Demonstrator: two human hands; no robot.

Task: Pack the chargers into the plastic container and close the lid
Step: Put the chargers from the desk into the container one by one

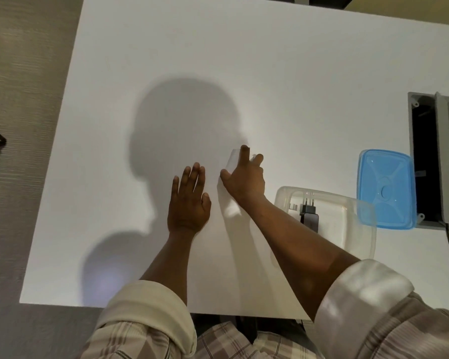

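Head view: right hand (244, 181) reaches over white charger (234, 161) on tabletop (270, 73), fingers spread around it, grip not yet closed. Left hand (188, 200) flat, fingers together, holding nothing. Container (283, 200) open at right, black charger (309, 211) inside; lid (385, 189) beside it. Risk: white-on-white charger, loose pinch could slip; forearm crossing container rim might knock it.

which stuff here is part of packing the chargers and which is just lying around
Part of the job:
- white charger under the right hand
- black charger already in the clear plastic container
- blue lid, off and resting partly on the container's rim

Just there:
- cable port set in the white table
- left hand, flat on the table
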